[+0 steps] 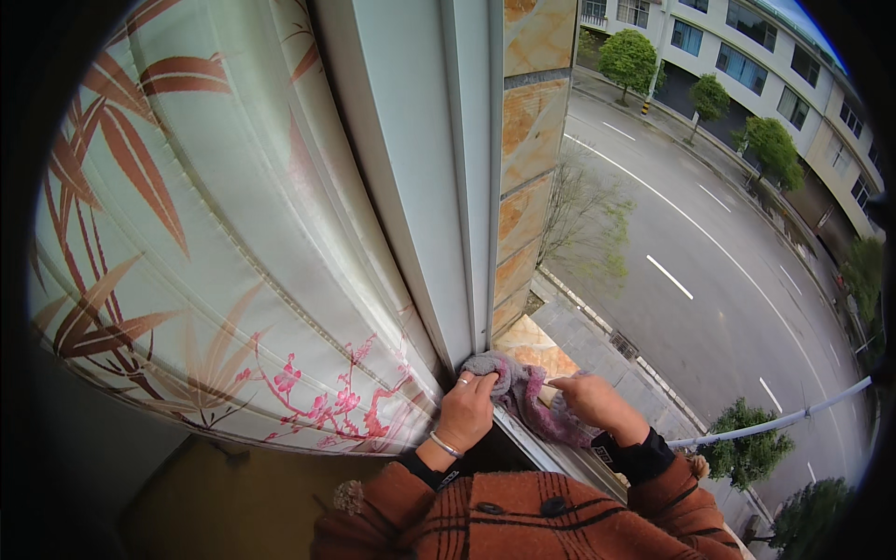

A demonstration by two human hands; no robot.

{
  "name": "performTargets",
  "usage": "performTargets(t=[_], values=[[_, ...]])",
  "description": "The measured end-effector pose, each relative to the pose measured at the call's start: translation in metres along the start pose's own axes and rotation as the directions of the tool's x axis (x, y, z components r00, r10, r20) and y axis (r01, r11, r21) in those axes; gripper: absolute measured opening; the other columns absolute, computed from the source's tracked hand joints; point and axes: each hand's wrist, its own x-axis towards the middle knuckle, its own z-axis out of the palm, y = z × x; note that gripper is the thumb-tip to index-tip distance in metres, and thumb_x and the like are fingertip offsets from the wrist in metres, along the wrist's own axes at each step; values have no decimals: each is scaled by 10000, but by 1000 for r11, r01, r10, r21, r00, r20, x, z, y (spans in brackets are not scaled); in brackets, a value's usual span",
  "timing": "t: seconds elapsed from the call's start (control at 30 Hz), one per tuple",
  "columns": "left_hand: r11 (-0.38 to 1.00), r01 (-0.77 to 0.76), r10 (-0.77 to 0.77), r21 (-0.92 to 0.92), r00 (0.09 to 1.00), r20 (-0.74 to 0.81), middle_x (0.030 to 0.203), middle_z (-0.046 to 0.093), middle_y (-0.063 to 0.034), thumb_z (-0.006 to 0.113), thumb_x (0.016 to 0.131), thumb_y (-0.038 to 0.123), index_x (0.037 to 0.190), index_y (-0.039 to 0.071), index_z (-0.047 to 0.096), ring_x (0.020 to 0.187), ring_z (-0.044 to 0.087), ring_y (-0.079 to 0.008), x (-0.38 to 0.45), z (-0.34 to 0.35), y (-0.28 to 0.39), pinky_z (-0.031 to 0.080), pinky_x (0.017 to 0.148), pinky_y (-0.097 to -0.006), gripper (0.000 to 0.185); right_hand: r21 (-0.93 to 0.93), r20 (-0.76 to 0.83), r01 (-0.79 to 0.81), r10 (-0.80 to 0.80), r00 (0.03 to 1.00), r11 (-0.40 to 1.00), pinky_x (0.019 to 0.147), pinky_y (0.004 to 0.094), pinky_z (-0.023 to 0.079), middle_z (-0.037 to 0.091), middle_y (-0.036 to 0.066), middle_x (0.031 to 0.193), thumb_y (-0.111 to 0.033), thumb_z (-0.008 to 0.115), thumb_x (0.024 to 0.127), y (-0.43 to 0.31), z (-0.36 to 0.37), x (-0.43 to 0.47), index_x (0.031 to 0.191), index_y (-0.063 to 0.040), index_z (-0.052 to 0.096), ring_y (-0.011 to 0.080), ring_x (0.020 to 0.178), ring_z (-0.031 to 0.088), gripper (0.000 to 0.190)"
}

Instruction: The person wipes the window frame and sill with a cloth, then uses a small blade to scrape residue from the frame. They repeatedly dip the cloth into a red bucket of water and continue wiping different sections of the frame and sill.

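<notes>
A grey and pink fluffy cloth (525,402) lies bunched over the lower corner of an open window frame (409,168). My left hand (467,413), with a ring and a bracelet, grips its bunched end against the foot of the frame. On the outer side, above the stone-look sill (535,343), my right hand (595,400) has its fingers closed on the other part of the cloth. Part of the cloth hangs down between and below the hands, along the window track (521,444).
A white curtain (245,231) with leaf and blossom prints hangs close at the left. Marbled tiles (532,140) line the outer wall. Outside, far below, are a pavement and a road (672,231). A pale pipe or cable (777,422) runs at the right.
</notes>
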Motion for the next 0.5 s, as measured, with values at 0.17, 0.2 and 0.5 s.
performTargets(t=[0.17, 0.2, 0.5], values=[[737, 473, -245, -484, 853, 460, 984, 712, -173, 546, 819, 26, 1149, 10, 619, 896, 700, -237, -51, -18, 4, 517, 835, -304, 338, 361, 57, -75, 58, 997, 929, 799, 408, 523, 689, 211, 988, -82, 608, 878, 4, -27, -30, 1286, -79, 626, 351, 886, 666, 408], [619, 521, -305, -588, 849, 431, 981, 712, -157, 536, 826, 11, 1148, -6, 613, 898, 689, -209, -57, -21, 2, 517, 831, -297, 332, 418, 92, -96, 63, 994, 904, 803, 398, 521, 693, 197, 987, -88, 617, 887, -2, -30, -34, 1299, -84, 620, 333, 882, 666, 413], [402, 549, -462, -733, 813, 355, 1036, 666, -66, 520, 845, -45, 1183, -26, 583, 870, 600, -85, -74, -25, 7, 486, 661, -212, 344, 358, -78, 169, -151, 985, 918, 743, 375, 534, 710, 207, 885, -104, 632, 873, -60, -42, 13, 1167, -50, 703, 282, 790, 692, 307]])
